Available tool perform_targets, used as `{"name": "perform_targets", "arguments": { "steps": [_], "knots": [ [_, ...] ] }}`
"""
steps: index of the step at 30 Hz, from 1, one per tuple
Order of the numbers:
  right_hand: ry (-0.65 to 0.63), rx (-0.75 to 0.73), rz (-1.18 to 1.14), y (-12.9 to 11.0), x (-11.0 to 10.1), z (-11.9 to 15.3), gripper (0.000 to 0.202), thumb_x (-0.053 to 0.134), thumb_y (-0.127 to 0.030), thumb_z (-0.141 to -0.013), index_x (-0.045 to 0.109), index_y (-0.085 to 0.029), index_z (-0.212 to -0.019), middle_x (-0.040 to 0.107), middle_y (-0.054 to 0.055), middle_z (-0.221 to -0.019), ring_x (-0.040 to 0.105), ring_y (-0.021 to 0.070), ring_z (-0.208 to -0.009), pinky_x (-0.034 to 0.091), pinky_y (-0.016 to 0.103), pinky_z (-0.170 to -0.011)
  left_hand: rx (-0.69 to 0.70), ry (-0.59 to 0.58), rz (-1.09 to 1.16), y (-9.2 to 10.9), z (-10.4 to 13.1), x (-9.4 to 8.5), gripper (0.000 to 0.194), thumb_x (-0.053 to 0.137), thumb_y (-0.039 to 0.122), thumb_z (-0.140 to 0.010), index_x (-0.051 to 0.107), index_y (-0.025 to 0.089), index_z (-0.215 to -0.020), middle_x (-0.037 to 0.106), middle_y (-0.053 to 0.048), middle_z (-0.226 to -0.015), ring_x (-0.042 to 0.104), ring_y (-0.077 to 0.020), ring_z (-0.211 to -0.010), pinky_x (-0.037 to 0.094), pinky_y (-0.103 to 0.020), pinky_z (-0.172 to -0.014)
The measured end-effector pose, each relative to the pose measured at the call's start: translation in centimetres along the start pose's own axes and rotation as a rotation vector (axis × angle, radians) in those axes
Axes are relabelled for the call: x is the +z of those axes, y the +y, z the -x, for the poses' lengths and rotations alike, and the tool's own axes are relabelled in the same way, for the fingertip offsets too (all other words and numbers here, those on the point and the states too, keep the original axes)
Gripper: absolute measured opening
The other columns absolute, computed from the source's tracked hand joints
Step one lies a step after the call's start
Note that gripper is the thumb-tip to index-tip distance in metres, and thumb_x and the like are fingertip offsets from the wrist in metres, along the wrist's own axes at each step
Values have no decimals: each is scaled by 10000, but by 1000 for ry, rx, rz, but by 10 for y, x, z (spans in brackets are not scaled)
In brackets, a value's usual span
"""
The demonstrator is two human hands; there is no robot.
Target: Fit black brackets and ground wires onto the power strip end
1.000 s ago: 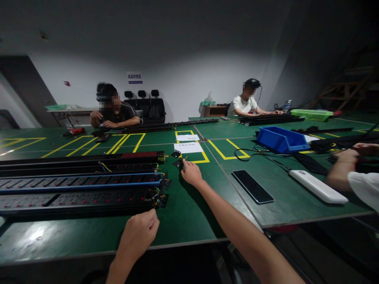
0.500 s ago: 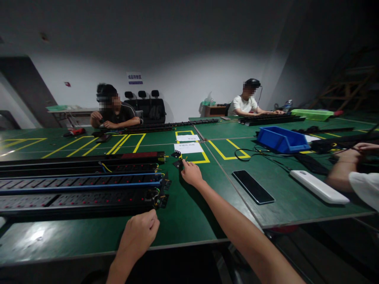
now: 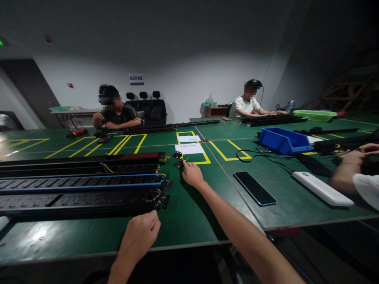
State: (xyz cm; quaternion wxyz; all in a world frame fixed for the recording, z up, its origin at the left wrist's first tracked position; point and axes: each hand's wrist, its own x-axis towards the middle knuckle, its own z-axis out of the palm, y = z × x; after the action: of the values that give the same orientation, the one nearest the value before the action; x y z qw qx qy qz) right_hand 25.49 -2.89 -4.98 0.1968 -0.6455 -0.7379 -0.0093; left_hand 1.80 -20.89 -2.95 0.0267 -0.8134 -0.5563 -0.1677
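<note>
Long black power strips (image 3: 97, 200) with rows of sockets and red dots lie side by side on the green table, loose wires showing at their right ends. My left hand (image 3: 142, 229) is closed, fingertips curled at the wired end of the nearest strip; whatever they pinch is hidden. Farther out, my right hand (image 3: 193, 174) pinches at a small black end bracket (image 3: 178, 165) with a bit of yellow wire, just beyond the end of the farthest strip. Similar black brackets (image 3: 167, 185) hang off the ends of the nearer strips.
To the right lie a phone (image 3: 255, 188), a white power bank (image 3: 322, 188) with a cable, and a blue bin (image 3: 284, 141). White paper labels (image 3: 189, 148) lie ahead. A co-worker's arm (image 3: 348, 169) reaches in at right; two people sit across the table.
The whole view has shifted slightly, so things sit a little farther right. Both hands keep nearly the same pose and place.
</note>
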Motion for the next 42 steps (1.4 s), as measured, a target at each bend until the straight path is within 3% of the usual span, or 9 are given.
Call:
{"name": "perform_targets", "arguments": {
  "steps": [42],
  "knots": [
    [-22, 4, 38, -2, -3, 2, 605, 424, -242, -919, 398, -129, -1513, 586, 153, -1382, 498, 278, -1276, 381, 374, -1037, -32, -21, 20, -1, 0, 2, 289, 398, 176, -918, 388, 206, -631, 513, 20, -553, 486, -125, -510, 227, -306, -578]
  ]
}}
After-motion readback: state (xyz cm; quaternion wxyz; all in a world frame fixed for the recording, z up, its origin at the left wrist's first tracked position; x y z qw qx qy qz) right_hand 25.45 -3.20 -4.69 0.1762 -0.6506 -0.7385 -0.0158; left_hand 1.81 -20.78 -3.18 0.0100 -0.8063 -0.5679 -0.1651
